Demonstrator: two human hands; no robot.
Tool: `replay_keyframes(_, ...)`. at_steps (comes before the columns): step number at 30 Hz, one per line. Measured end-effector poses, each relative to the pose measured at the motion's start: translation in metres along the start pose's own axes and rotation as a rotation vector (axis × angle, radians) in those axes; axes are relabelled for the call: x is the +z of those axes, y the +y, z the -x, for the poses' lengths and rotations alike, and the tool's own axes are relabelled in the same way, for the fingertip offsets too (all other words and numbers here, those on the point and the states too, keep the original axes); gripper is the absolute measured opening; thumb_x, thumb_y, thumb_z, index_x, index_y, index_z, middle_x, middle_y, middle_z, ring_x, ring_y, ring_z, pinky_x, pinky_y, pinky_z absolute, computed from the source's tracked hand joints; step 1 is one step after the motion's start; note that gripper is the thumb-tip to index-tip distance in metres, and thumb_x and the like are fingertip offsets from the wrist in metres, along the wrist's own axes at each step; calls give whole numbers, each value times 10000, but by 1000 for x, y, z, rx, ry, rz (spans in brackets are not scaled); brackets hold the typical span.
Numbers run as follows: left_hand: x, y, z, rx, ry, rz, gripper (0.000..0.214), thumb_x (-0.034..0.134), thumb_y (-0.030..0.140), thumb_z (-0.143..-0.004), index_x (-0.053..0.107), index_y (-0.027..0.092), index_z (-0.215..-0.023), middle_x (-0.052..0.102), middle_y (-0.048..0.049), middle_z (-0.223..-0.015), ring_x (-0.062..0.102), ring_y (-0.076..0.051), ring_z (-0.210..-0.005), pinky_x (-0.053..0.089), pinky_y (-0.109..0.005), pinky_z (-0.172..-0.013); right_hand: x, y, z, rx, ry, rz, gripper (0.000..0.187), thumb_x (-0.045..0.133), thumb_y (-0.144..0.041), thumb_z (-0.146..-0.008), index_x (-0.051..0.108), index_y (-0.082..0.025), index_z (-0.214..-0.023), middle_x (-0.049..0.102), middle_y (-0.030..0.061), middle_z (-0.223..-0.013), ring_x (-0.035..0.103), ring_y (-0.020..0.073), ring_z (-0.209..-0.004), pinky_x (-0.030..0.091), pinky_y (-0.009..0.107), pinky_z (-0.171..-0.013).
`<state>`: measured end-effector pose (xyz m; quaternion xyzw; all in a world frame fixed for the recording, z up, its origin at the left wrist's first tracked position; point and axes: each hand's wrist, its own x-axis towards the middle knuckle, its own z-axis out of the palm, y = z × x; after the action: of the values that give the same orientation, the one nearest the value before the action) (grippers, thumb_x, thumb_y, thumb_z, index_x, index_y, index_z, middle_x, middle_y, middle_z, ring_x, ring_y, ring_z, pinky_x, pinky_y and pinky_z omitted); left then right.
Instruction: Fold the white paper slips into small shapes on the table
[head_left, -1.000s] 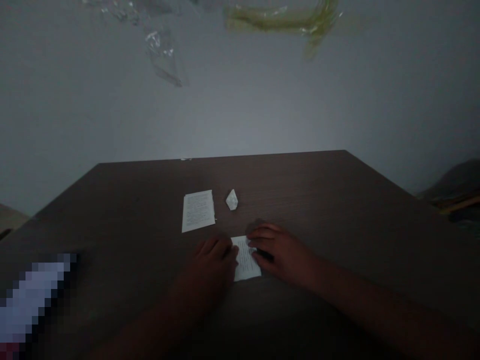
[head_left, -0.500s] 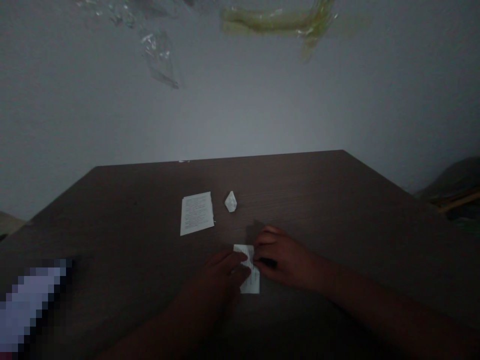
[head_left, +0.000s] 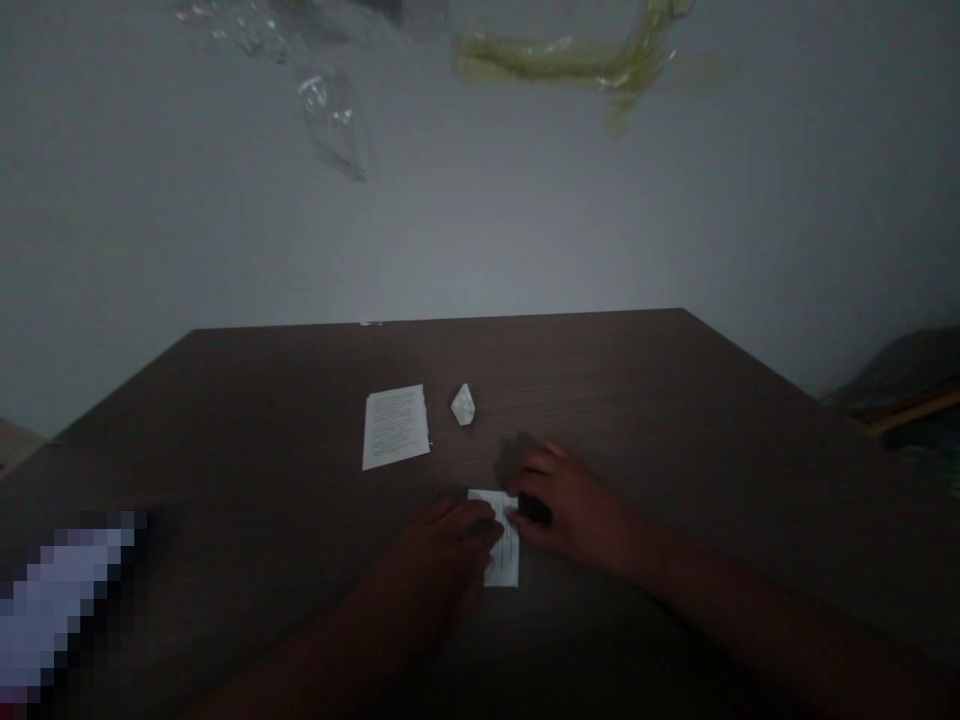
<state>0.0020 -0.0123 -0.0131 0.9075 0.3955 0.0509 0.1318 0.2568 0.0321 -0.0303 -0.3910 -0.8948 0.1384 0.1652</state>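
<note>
A small folded piece of printed paper (head_left: 507, 565) lies on the table in front of me. My left hand (head_left: 450, 545) is on its left part, fingers bent over the paper and covering much of that side. At the right edge of the same paper is my right hand (head_left: 562, 505), its thumb and fingers curled and closed on that edge. Beyond the hands rests a small white folded paper piece (head_left: 463, 405) with a pointed top. To its left lies a stack of printed paper sheets (head_left: 396, 428), touched by neither hand.
The dark wooden table (head_left: 600, 390) meets a grey wall (head_left: 480, 230) at its far edge. A blurred-out bright device (head_left: 67, 590) is at the left. Yellow tape (head_left: 555, 62) and clear tape (head_left: 330, 115) cling to the wall. Dark items (head_left: 907, 370) stand beyond the right edge.
The right hand's fingers have lifted and shifted slightly, and more of the paper's upper right corner shows. My left hand has barely moved. The view has tilted up a little.
</note>
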Motion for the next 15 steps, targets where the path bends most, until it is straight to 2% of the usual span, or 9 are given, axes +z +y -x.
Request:
replay_keyframes(3,-4,3,-3,-17,-34,-11,494,712,27,-982,797,241,-1419,821,-79,-1426,777,-301,-1265,652,-423,-1131,-2,-14,10,-26,-34,-10,314,908,-327,-964,789,-179,-1214,758,120,-1204,662,326,-1160,538,510,-1067)
replay_keyframes(6,-4,3,-1,-9,-22,-5,479,708,27,-993,795,233,-1417,817,-72,-1423,771,-290,-1263,648,-409,-1139,-4,-16,10,-5,-39,5,264,903,-305,-942,756,-194,-1130,744,105,-1160,649,322,-1140,535,493,-1035)
replay_keyframes(12,5,-4,1,57,44,-1,485,704,21,-987,782,211,-1426,802,-103,-1419,762,-315,-1286,664,-468,-1139,-7,1,-10,159,40,-2,183,862,-199,-923,686,-210,-975,716,75,-1088,652,295,-1102,503,432,-975)
replay_keyframes(15,5,-4,0,53,49,-20,465,708,17,-993,790,211,-1407,808,-104,-1398,768,-327,-1275,670,-482,-1123,-11,-5,-7,141,-17,-7,178,840,-188,-938,665,-216,-920,712,60,-1041,652,274,-1049,484,413,-941)
